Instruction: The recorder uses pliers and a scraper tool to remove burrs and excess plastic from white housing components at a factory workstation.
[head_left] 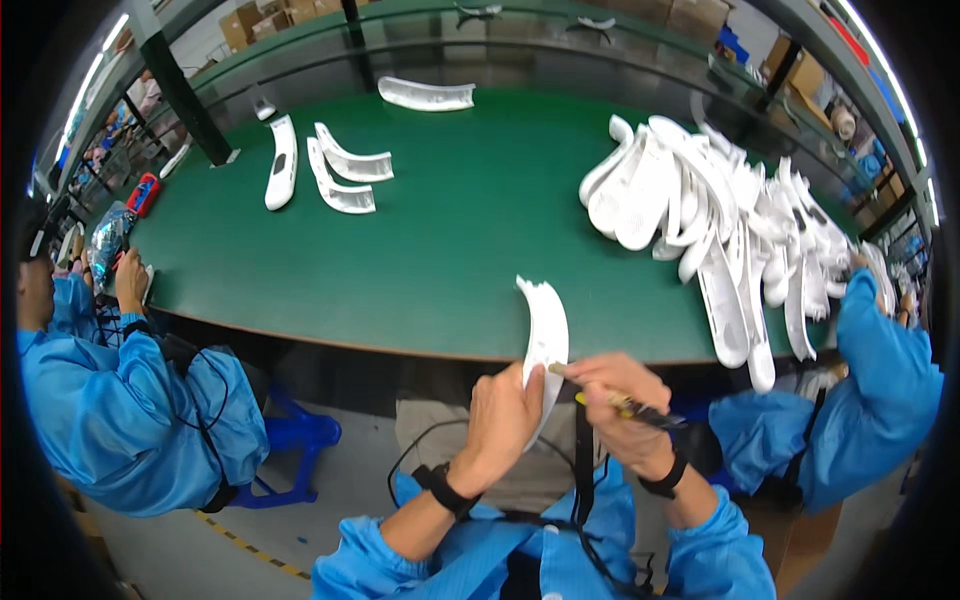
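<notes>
My left hand (pixel 502 412) is closed round the lower part of a curved white plastic shell (pixel 546 322), thumb on its face. The shell stands up at the near edge of the green table, its far end notched. In my right hand (pixel 625 400) is a slim hand tool with a yellow-and-black handle (pixel 634 408). Its tip touches or nearly touches the shell beside my left thumb; the exact kind of tool is not clear. Fingers cover part of both things.
A big heap of white shells (pixel 700 200) covers the right of the green table (pixel 450 230). Several shells lie apart at the back left, including one with a dark slot (pixel 283 165). Co-workers in blue sit at left (pixel 130 410) and right (pixel 860 400). A blue stool (pixel 300 435) stands left.
</notes>
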